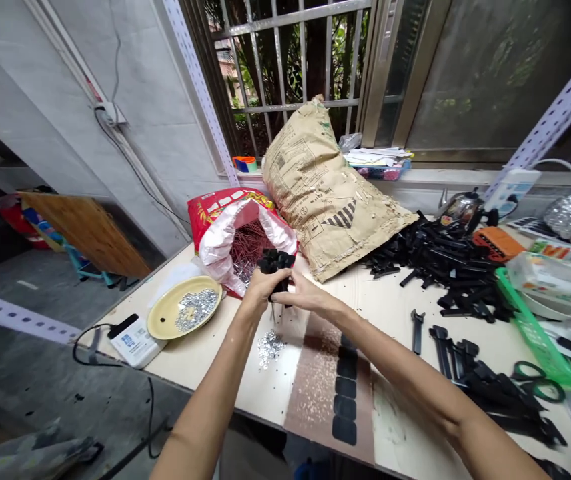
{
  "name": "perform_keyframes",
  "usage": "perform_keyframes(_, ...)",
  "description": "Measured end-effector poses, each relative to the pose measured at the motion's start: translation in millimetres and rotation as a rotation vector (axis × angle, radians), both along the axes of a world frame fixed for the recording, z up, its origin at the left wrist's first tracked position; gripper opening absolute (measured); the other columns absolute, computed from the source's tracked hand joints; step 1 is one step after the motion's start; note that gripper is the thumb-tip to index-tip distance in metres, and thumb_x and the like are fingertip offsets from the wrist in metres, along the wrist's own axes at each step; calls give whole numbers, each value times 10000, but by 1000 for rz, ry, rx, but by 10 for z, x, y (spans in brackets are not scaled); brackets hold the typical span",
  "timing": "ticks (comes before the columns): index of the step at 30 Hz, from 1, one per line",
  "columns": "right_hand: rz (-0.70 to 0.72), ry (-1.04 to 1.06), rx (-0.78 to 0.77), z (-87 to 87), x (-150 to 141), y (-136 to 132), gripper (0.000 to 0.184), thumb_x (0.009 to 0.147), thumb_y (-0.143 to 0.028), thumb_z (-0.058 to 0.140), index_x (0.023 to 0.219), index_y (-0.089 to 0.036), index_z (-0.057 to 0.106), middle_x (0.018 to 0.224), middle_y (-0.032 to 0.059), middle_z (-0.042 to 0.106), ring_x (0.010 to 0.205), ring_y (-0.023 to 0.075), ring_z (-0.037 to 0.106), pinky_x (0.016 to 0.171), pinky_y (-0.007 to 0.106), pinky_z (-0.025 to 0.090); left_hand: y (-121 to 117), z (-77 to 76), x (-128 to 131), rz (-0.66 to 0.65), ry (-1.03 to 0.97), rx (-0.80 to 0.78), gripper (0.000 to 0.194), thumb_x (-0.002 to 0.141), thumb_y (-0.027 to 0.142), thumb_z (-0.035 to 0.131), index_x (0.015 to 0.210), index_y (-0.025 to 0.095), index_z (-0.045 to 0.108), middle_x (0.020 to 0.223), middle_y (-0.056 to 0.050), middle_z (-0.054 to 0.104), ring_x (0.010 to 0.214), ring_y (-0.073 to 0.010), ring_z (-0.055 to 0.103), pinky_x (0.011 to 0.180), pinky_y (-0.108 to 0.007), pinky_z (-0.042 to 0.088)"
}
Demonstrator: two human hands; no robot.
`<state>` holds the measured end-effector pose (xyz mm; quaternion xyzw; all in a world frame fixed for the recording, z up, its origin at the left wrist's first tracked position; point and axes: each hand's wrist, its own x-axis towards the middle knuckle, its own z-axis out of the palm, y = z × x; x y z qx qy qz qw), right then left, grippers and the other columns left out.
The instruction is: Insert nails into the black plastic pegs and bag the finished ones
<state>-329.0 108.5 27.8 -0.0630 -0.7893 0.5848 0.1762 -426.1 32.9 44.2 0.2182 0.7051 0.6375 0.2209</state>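
Note:
Both hands meet over the table, in front of an open red bag [200, 208] with a white liner. My left hand [261, 288] is closed around a bunch of black plastic parts [276, 259]. From the other side my right hand [306, 293] grips the same bunch, its fingers partly hidden. Thin metal shafts point down beneath the parts. Reddish-brown thin rods [250, 245] fill the bag's mouth. Small shiny metal pieces [270, 347] lie loose on the table below my hands. More of them sit in a yellow plate [158, 319] to the left.
A brown board [310, 393] carries a row of black square pads [345, 399]. Behind stands a large paper sack [315, 180]. At right are heaps of black parts [445, 260], a wrench [417, 332], scissors [540, 385] and a green basket [525, 337]. A white device [136, 343] sits at the left edge.

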Motion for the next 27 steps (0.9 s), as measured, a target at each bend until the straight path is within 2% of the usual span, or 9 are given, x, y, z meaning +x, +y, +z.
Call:
perform_keyframes(2,113,39,-122,-14,218,135,618,693,-351,682,1265,-192,510,1236,82,551,1054,201,546,900,353,462,122,-65,-6,-10,115,-56,301,526,254,732,782,113,657,668,-24,652,626,-187,611,632,-305,488)
perform_keyframes(4,66,3,-184,-72,488,294,617,675,-339,699,1250,-189,533,1253,100,549,1006,200,579,840,348,497,244,-171,45,-99,332,-90,389,562,219,695,938,129,656,793,-50,683,748,-222,632,728,-342,488)
perform_keyframes(8,-327,-96,-227,-222,1066,741,477,699,-284,657,1156,-154,608,1152,126,613,868,192,642,733,339,529,517,-421,280,-497,870,-131,663,633,95,582,1280,214,498,1212,-92,607,1091,-255,556,935,-379,408)
perform_keyframes(11,-611,-139,-223,-298,1459,1094,397,722,-278,621,1092,-133,634,1027,105,655,715,154,660,675,307,528,753,-581,467,-769,1079,-212,688,664,106,596,1326,231,457,1152,-101,614,1051,-264,555,903,-376,414)
perform_keyframes(14,-728,-174,-212,-356,1754,1296,355,725,-286,622,1043,-131,648,928,73,673,683,144,662,628,262,516,959,-703,602,-867,1183,-287,675,711,168,626,1351,245,426,1017,-84,618,952,-250,558,849,-365,424)
perform_keyframes(18,-747,-203,-237,-443,1922,1335,327,722,-293,628,999,-123,663,863,58,679,656,131,661,584,222,499,1095,-802,700,-886,1263,-297,789,766,256,629,1447,236,233,1160,-112,564,1031,-257,522,879,-377,400)
perform_keyframes(22,-803,-162,-270,-465,1881,1323,313,726,-306,622,977,-125,665,802,44,665,579,105,627,513,199,481,1095,-753,697,-859,1304,-298,842,772,362,639,1461,204,181,1392,-170,407,1230,-311,403,974,-434,333)
perform_keyframes(25,-794,-97,-330,-405,1772,1286,312,716,-330,642,956,-130,652,763,30,642,526,88,585,453,187,465,1024,-568,702,-854,1297,-249,715,821,361,582,1443,219,258,1419,-169,381,1261,-303,388,1008,-445,317)
perform_keyframes(27,-690,-119,-423,-367,1686,1201,297,729,-380,642,886,-129,655,721,29,627,500,84,564,422,186,456,936,-400,787,-819,1297,-193,590,874,271,503,1428,241,301,1418,-151,393,1291,-277,364,1037,-443,299)
